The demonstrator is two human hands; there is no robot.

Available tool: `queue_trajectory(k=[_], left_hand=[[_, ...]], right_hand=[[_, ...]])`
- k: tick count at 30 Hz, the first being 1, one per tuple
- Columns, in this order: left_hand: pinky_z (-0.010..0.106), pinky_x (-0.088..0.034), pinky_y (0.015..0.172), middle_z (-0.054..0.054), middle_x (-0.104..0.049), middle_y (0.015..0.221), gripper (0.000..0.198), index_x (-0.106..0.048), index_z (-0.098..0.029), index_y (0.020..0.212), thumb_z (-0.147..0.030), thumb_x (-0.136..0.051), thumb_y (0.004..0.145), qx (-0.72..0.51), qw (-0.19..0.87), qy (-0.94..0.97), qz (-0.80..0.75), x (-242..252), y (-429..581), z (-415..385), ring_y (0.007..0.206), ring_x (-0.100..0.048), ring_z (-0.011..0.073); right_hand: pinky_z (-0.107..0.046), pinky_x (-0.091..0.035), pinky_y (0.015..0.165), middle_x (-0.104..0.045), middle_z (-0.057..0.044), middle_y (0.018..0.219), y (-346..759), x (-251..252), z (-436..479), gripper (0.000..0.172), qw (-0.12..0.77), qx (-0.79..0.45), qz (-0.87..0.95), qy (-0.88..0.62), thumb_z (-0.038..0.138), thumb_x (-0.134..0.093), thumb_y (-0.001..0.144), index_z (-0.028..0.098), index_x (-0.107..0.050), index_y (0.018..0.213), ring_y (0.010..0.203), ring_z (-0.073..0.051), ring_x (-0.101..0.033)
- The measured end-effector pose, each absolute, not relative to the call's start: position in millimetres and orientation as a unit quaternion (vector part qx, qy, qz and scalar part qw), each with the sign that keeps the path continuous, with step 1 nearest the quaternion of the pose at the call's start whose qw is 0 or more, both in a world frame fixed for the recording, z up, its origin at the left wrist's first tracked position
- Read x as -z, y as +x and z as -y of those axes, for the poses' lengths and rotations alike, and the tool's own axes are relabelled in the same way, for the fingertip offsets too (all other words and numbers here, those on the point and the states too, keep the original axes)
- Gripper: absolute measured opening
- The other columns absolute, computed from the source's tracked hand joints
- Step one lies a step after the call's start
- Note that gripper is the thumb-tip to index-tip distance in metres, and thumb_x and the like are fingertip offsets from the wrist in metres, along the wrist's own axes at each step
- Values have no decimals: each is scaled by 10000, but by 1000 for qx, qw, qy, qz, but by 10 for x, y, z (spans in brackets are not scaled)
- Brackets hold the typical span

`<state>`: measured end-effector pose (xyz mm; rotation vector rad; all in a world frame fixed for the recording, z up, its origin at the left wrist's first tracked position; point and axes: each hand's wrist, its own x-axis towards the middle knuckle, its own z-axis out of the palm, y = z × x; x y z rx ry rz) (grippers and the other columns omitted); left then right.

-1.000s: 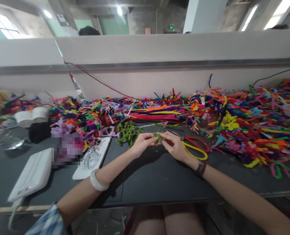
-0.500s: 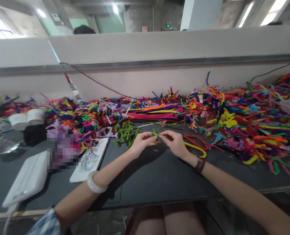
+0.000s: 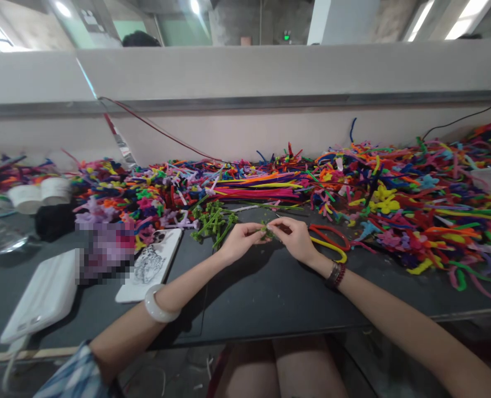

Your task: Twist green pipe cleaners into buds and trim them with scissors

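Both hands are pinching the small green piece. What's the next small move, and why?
Probably a small twist with the fingertips: the left hand and right hand each pinch one side of the green piece just above the table, apart from the green pile nearby.

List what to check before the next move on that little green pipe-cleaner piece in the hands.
1. Grip: the small green fuzzy pipe-cleaner piece is pinched between the left hand and the right hand: ok.
2. Its twists: fingers cover most of it: cannot tell.
3. Red-and-yellow-handled scissors lie on the dark table just past the right hand, apart from the fingers: ok.
4. Scissor blades open or shut: hidden behind the hand: cannot tell.
5. Heap of green pipe-cleaner sprigs lies close beyond the left hand: ok.
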<state>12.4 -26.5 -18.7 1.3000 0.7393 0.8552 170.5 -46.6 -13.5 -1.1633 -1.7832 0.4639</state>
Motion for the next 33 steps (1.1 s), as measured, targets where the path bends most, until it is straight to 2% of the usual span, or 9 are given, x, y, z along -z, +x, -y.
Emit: queue_trajectory(k=[11, 16, 29, 33], left_hand=[[303, -461, 749, 40, -663, 730, 275, -639, -117, 799, -303, -656, 597, -408, 664, 530, -336, 153, 131, 258, 679, -603, 136], [309, -462, 751, 42, -661, 726, 264, -647, -116, 781, -300, -662, 592, -403, 675, 523, -330, 158, 116, 267, 671, -601, 138], [268, -461, 724, 54, -654, 680, 219, -656, -95, 731, -244, -680, 572, -390, 697, 480, -361, 175, 95, 247, 623, -580, 107], [267, -461, 731, 56, -654, 708, 214, -653, -101, 745, -245, -672, 587, -403, 701, 474, -348, 182, 97, 229, 641, -584, 108]], right_hand=[[-223, -409, 519, -613, -28, 686, 1690, 151, 461, 148, 462, -160, 727, -482, 278, -519, 753, 166, -615, 739, 577, -110, -527], [-225, -411, 517, -622, -36, 734, 1662, 133, 485, 136, 470, -150, 727, -477, 249, -520, 752, 168, -620, 795, 596, -113, -533], [-222, -385, 519, -575, -26, 677, 1650, 160, 533, 211, 410, -123, 803, -414, 250, -460, 793, 163, -618, 903, 552, -96, -473], [-214, -380, 505, -562, -13, 678, 1661, 138, 511, 205, 413, -117, 791, -436, 250, -499, 768, 172, -601, 928, 527, -87, -455]])
